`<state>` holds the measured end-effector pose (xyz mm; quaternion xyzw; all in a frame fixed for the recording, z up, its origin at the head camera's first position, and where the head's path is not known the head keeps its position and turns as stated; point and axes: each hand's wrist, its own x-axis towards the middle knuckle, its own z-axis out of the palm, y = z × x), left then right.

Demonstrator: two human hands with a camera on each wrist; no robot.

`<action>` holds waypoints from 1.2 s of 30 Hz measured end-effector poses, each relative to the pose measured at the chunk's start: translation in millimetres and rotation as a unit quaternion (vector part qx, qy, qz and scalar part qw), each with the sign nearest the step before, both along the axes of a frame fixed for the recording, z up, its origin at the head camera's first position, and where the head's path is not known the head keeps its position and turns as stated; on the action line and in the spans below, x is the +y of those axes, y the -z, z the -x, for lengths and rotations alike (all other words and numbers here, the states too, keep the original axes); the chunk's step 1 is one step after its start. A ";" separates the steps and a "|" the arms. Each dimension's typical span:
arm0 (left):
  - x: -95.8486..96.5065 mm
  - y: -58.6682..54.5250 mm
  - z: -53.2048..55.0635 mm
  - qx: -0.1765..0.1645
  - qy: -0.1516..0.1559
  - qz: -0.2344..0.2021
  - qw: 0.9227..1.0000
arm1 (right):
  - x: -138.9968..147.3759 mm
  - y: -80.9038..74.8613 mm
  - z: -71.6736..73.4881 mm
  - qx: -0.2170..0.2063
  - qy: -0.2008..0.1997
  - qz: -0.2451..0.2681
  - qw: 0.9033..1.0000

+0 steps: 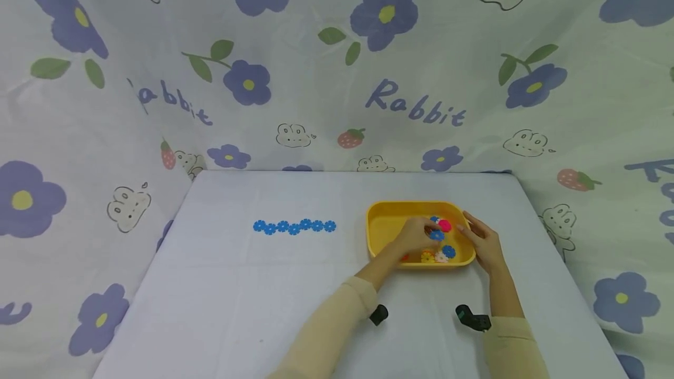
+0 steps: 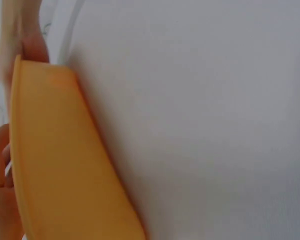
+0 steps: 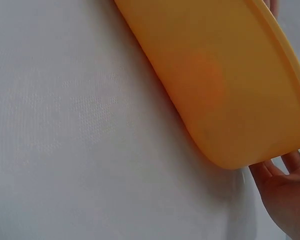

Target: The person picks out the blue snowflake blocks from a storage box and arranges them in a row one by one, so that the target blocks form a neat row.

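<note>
A yellow tray (image 1: 387, 228) holds several small flower-shaped snowflake discs, blue, pink, yellow and white. My left hand (image 1: 413, 237) reaches over its near side, thumb and fingertips pinching a blue snowflake disc (image 1: 437, 235) inside. A pink disc (image 1: 444, 226) lies just beyond those fingertips. My right hand (image 1: 487, 247) grips the tray's right end, thumb at the rim and fingers along the outside. In the right wrist view the fingers of the right hand (image 3: 287, 202) touch the end wall. The tray wall (image 2: 65, 150) hides what the left hand (image 2: 2, 205) holds in the left wrist view.
Left of the tray, a wavy row of blue snowflake discs (image 1: 293, 228) lies on the white tabletop (image 1: 237, 303). Patterned cloth (image 1: 316, 86) hangs behind and at both sides. Dark wrist-camera parts (image 1: 474, 319) show near both sleeves.
</note>
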<state>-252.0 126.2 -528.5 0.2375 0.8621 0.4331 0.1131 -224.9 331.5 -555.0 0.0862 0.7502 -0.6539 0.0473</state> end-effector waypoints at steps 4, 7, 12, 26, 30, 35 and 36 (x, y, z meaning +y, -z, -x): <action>-17.3 -12.0 1.5 0.025 0.002 -0.035 0.999 | 0.5 2.3 0.7 0.005 0.003 -0.011 1.000; -29.9 -20.3 1.7 0.013 0.001 -0.071 0.997 | 1.3 3.5 0.6 0.007 0.002 -0.021 1.000; -47.6 -29.3 3.0 0.011 -0.011 -0.114 0.993 | 2.9 2.4 0.2 0.000 0.005 -0.022 1.000; -139.0 -61.4 -8.7 -0.002 -0.150 -0.237 0.960 | 0.8 1.4 -0.5 -0.008 0.010 0.000 1.000; -161.9 -54.5 -11.1 0.020 -0.205 -0.260 0.943 | -0.3 0.9 -0.1 -0.013 0.008 0.000 1.000; -177.1 -12.9 -1.9 0.044 -0.255 -0.245 0.934 | -0.1 1.1 0.6 -0.019 0.007 -0.004 1.000; -178.5 -4.1 -0.3 0.046 -0.260 -0.227 0.937 | 0.1 1.2 0.6 -0.021 0.008 -0.004 1.000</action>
